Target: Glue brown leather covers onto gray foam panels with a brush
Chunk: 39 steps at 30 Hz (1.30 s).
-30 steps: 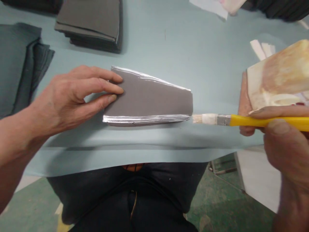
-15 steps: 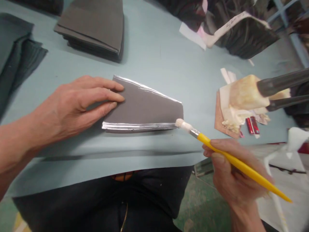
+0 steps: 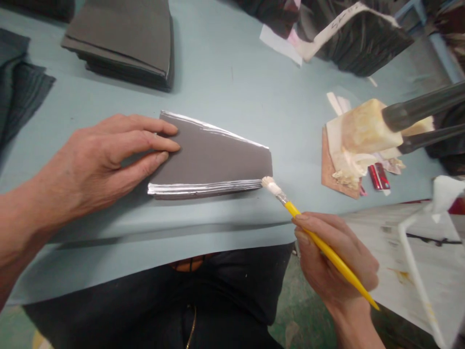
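Note:
A fanned stack of grey tapered pieces (image 3: 214,157) with glossy wet edges lies on the pale blue table (image 3: 232,87). My left hand (image 3: 105,160) presses flat on its left end, fingers stretched out. My right hand (image 3: 334,259) is closed round the handle of a yellow brush (image 3: 316,237). The brush's white bristles touch the stack's near right corner.
A glue-crusted pot (image 3: 363,133) with two dark handles sits on a board at the right. Stacks of dark grey pieces (image 3: 123,39) lie at the back left, another pile (image 3: 18,92) at the far left, more bundles (image 3: 356,39) at the back right. The table's near edge runs above my lap.
My right hand has drawn back toward me and tilted the brush; its bristles stay at the stack's right corner. The view has shifted, bringing the glue pot fully into sight. My left hand keeps still.

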### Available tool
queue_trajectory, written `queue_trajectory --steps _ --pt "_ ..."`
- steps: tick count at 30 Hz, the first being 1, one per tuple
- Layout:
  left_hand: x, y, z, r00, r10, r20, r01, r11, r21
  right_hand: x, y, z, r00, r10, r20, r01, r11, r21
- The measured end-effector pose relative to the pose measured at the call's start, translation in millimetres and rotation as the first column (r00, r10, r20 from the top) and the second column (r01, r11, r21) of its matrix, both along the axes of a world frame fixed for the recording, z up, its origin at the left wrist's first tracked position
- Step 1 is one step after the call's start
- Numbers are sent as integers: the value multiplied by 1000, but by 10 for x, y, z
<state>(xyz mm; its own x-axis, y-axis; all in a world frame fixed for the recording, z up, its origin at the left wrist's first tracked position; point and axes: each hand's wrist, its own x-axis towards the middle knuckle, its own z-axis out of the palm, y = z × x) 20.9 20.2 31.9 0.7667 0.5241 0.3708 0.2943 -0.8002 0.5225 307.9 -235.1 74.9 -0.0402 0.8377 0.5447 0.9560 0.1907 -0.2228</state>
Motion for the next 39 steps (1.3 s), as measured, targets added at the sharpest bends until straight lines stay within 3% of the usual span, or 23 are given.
queue_trajectory --steps 10,18,26,39 --pt "-21 -40 44 999 -37 -21 37 999 -10 -338 118 -19 999 16 -32 -16 1000 4" --pt "-16 -12 -21 1000 -6 25 8 995 -101 -620 188 -9 999 25 -48 -25 1000 -2" --pt "-17 -11 -52 999 -28 39 32 995 -90 -879 332 89 997 39 -73 -39 999 -7" --pt "-21 -16 -97 997 -49 60 56 991 -120 -1333 545 102 979 91 -181 -99 994 -37"
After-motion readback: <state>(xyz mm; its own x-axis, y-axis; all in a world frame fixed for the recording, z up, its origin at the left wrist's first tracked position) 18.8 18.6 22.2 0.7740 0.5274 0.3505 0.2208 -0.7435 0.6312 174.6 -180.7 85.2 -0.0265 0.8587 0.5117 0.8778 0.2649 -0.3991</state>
